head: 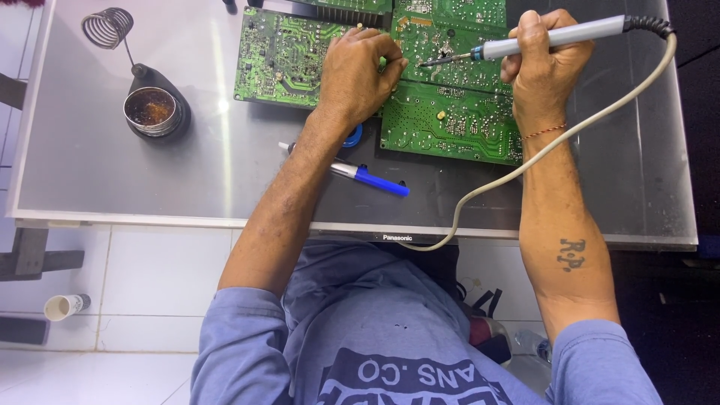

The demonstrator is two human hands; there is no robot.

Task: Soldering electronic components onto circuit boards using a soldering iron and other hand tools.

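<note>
My right hand (544,64) grips the grey soldering iron (551,36), fingers closed round it, tip over the green circuit board (450,112) on the desk (150,172); left hand (356,75) rests curled on the board's edge, holding nothing I can make out; blue pen (367,178) lies near my left wrist; iron stand (154,112) well left.

Bright, even light falls from overhead, leaving a long white streak of glare on the glossy grey counter (90,150). Shadows are soft and short. Focus is sharp throughout, with slight bending at the edges.
</note>
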